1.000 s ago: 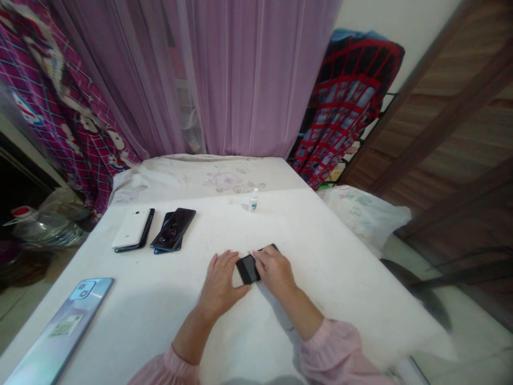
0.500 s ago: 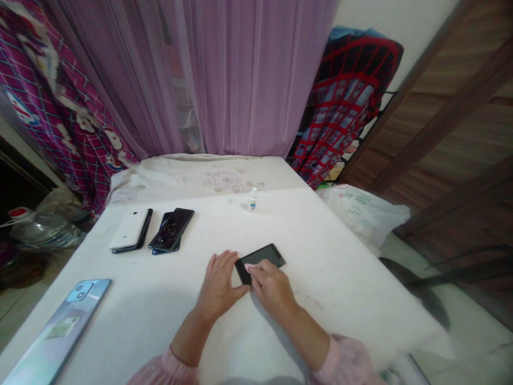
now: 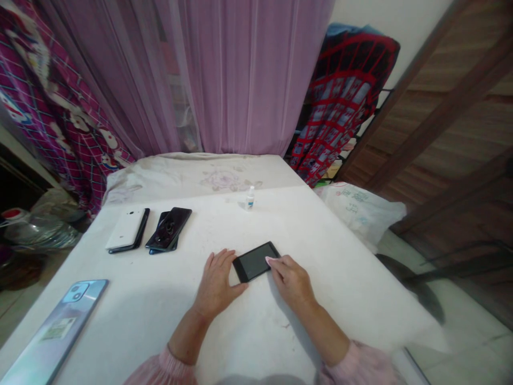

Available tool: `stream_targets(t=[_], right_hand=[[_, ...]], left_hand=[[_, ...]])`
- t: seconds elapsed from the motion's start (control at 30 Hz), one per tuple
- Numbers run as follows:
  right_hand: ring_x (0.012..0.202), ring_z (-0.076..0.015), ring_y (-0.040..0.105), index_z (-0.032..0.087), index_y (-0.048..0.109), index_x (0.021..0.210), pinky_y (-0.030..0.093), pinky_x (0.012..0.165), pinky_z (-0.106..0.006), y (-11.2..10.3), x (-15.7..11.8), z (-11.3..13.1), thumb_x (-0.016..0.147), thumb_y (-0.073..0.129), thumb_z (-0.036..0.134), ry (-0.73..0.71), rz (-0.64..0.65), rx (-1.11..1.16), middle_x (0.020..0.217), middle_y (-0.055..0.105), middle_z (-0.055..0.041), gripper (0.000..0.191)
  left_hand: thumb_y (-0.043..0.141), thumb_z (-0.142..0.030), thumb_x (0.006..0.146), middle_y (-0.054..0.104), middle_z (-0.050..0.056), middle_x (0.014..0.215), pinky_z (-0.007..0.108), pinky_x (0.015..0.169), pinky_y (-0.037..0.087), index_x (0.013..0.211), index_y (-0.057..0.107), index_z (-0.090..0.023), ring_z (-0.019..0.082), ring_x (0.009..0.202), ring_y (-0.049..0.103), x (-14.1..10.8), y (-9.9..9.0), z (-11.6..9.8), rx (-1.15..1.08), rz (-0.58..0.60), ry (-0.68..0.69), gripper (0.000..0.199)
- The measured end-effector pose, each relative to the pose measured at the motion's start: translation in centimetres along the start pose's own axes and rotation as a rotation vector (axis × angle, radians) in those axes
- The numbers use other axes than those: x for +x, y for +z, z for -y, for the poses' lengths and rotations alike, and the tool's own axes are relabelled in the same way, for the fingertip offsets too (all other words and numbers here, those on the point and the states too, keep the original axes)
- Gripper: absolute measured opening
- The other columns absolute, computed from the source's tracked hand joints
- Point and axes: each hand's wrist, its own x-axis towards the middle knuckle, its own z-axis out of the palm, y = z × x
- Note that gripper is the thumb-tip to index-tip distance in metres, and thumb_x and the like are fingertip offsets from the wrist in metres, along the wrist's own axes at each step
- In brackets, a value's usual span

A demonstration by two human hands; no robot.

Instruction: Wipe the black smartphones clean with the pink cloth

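Note:
A black smartphone (image 3: 254,262) lies screen up on the white-covered table, tilted with its right end farther away. My left hand (image 3: 216,283) steadies its left end, fingertips at the upper left corner and thumb by the lower left one. In a pinch, my right hand (image 3: 294,280) holds a small pink cloth (image 3: 269,261) against the screen near the right end. Most of the cloth is hidden by the fingers. Beyond the phone stands a small white bottle (image 3: 250,198) with a blue mark on its label.
At the left lie a white phone (image 3: 126,230) on a dark one, and a black phone (image 3: 172,227) stacked across another. A large silver-blue phone (image 3: 60,331) is at the near left. Purple curtains (image 3: 240,80) hang behind the table; a plastic bag (image 3: 360,208) sits beyond its right edge.
My right hand has slid the pink cloth from the left part of the screen to the right part. My left hand has stayed at the phone's left end.

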Motion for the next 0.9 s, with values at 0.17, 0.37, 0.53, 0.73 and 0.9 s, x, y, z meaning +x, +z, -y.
stream_targets(t=[0.17, 0.37, 0.53, 0.73, 0.9], right_hand=[[0.08, -0.0127, 0.064, 0.025, 0.071, 0.105, 0.05, 0.071, -0.02, 1.4, -0.4, 4.2, 0.087, 0.051, 0.013, -0.16, 0.129, 0.089, 0.087, 0.067, -0.0036, 0.029], [0.066, -0.0122, 0.059, 0.026, 0.073, 0.099, 0.044, 0.061, -0.021, 0.0, 2.0, -0.3, 0.09, 0.05, 0.021, 0.029, 0.052, -0.085, 0.077, 0.063, -0.0016, 0.025], [0.061, -0.0118, 0.055, 0.025, 0.074, 0.093, 0.04, 0.057, -0.021, 0.4, 4.0, -1.5, 0.09, 0.049, 0.023, 0.08, 0.007, -0.206, 0.072, 0.061, -0.001, 0.026], [0.075, -0.0138, 0.06, 0.023, 0.071, 0.102, 0.045, 0.068, -0.023, 2.5, 2.6, 4.1, 0.088, 0.049, 0.014, -0.141, 0.101, -0.026, 0.084, 0.065, -0.0032, 0.027], [0.069, -0.0124, 0.059, 0.026, 0.072, 0.101, 0.044, 0.063, -0.021, 1.8, 3.0, 2.4, 0.089, 0.051, 0.017, -0.089, 0.094, -0.033, 0.081, 0.064, -0.0017, 0.027]], left_hand=[[0.072, -0.031, 0.072, 0.055, 0.012, 0.135, 0.055, 0.113, 0.024, 0.123, 0.053, -0.019, 0.031, 0.131, 0.044, -0.1, 0.1, 0.1, 0.012, -0.007, 0.01, 0.056], [0.074, -0.033, 0.07, 0.055, 0.012, 0.135, 0.055, 0.113, 0.023, 0.124, 0.053, -0.018, 0.032, 0.131, 0.044, 0.1, -0.2, -0.2, 0.011, 0.033, -0.013, 0.06], [0.072, -0.033, 0.071, 0.055, 0.012, 0.135, 0.055, 0.113, 0.023, 0.123, 0.053, -0.02, 0.031, 0.13, 0.044, 0.1, -0.2, -0.1, 0.005, 0.019, 0.002, 0.057], [0.072, -0.029, 0.071, 0.056, 0.012, 0.134, 0.055, 0.113, 0.024, 0.123, 0.053, -0.019, 0.032, 0.13, 0.045, 0.0, 0.0, -0.1, 0.012, -0.004, 0.004, 0.057], [0.071, -0.032, 0.072, 0.056, 0.012, 0.134, 0.056, 0.113, 0.024, 0.123, 0.053, -0.02, 0.032, 0.13, 0.044, 0.0, 0.0, -0.1, 0.01, -0.01, 0.012, 0.056]])
